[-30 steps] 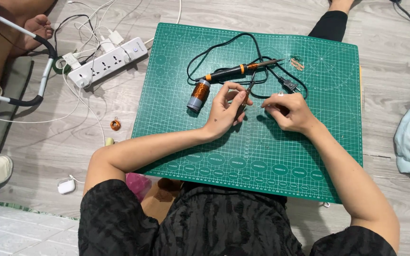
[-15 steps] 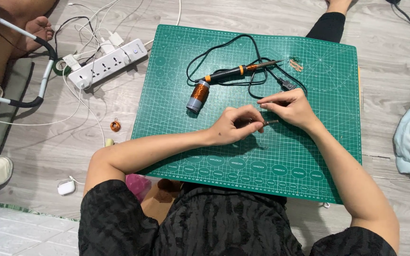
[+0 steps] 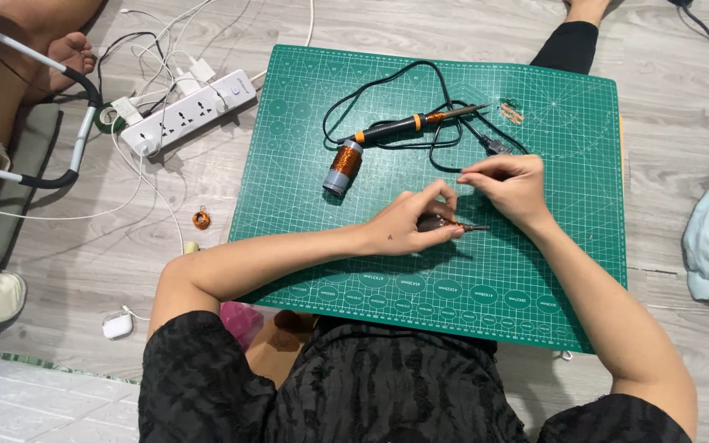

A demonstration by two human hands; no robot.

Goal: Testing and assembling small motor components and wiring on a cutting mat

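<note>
Two hands work low over one green cutting mat (image 3: 535, 279) spread on the floor. The left hand (image 3: 408, 226) is curled closed around a small dark tool (image 3: 445, 222), whose thin metal tip pokes out to the right on the mat, just below the other hand. The right hand (image 3: 509, 184) sits just beyond it, fingers pinched together; whether anything is between them I cannot make out, it is too fine to see. The tool's body is mostly hidden under the left fingers.

Farther up the mat lies one spool of copper wire (image 3: 342, 166) on its side, and beside it one soldering iron (image 3: 412, 125) with an orange-banded handle, its black cord looping around. A tiny coppery piece (image 3: 511, 112) rests near the iron's tip. Off the mat to the left sit one white power strip (image 3: 186, 112) and one small copper coil (image 3: 200, 219) on the floorboards.
</note>
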